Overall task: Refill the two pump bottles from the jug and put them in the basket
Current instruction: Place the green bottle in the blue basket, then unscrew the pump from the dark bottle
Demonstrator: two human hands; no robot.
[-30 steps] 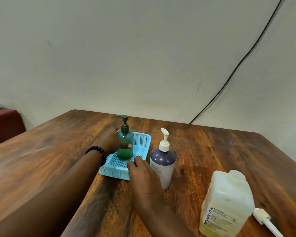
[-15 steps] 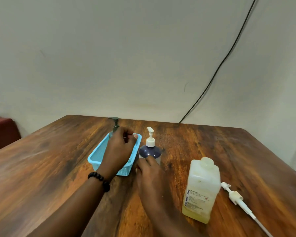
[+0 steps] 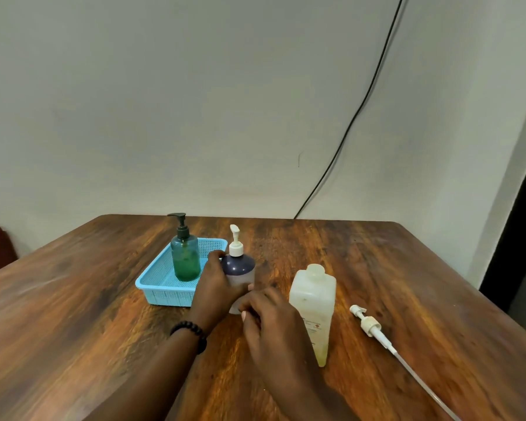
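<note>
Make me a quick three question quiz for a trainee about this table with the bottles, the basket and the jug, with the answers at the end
1. True or false: the green pump bottle stands inside the blue basket.
2. Which hand grips the purple-topped pump bottle? A) left hand B) right hand C) neither
3. Fill in: the loose white pump lies on the table to the ____ of the jug, seen from the person's side.

Key: 1 true. 2 A; the right hand is beside the bottle's base, whether it touches cannot be told. 3 right.

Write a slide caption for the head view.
Green bottle in basket; left hand grips white bottle beside jug.
</note>
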